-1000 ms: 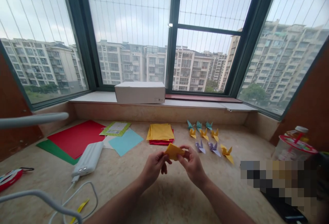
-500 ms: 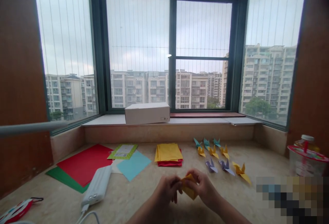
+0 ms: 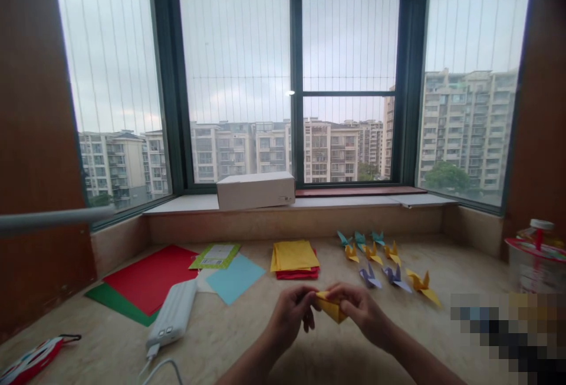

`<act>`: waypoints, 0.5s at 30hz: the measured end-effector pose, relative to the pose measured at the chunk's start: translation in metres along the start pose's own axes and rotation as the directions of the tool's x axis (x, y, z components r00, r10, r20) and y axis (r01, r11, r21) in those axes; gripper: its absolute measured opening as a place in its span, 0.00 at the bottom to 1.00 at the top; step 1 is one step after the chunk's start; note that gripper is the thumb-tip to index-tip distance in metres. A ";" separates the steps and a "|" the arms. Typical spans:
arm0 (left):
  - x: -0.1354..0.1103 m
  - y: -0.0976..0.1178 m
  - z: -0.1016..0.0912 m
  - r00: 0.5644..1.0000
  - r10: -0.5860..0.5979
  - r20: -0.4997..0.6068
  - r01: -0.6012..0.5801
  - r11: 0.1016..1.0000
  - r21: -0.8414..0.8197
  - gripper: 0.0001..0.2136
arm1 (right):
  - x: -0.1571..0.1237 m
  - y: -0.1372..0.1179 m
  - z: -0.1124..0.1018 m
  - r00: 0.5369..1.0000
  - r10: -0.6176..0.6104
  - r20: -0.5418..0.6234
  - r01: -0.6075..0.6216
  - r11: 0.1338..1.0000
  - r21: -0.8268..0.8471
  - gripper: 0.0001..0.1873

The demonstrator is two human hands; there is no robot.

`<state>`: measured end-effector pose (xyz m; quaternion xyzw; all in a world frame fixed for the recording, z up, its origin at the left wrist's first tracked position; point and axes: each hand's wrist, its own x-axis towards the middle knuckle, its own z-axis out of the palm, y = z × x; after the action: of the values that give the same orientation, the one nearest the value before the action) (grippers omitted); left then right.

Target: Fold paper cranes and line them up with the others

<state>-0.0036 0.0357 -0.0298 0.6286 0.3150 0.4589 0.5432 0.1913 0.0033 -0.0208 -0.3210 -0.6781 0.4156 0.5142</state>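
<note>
Fingers of L hand (image 3: 287, 315) & R hand (image 3: 360, 311) pinch folded yellow paper (image 3: 331, 310) from opp. sides over table (image 3: 230, 338), prob. so creases don't spring open; paper birds (image 3: 372, 254) sit in rows off R, prob. to avoid crushing.

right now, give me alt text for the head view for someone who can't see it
The left hand and right hand hold a folded yellow paper over a counter. Beyond sits a yellow-and-red paper stack; nine origami cranes stand to its right, a white power bank lies to its left.
</note>
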 end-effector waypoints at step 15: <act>-0.013 0.013 0.012 0.992 0.042 0.116 -0.071 0.962 0.262 0.19 | 0.000 0.004 0.000 0.999 -0.026 -0.032 0.023 0.996 -0.085 0.16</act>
<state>0.0008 0.0163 -0.0200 0.7288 0.3254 0.3927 0.4570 0.1919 0.0047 -0.0244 -0.3411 -0.6904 0.3748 0.5163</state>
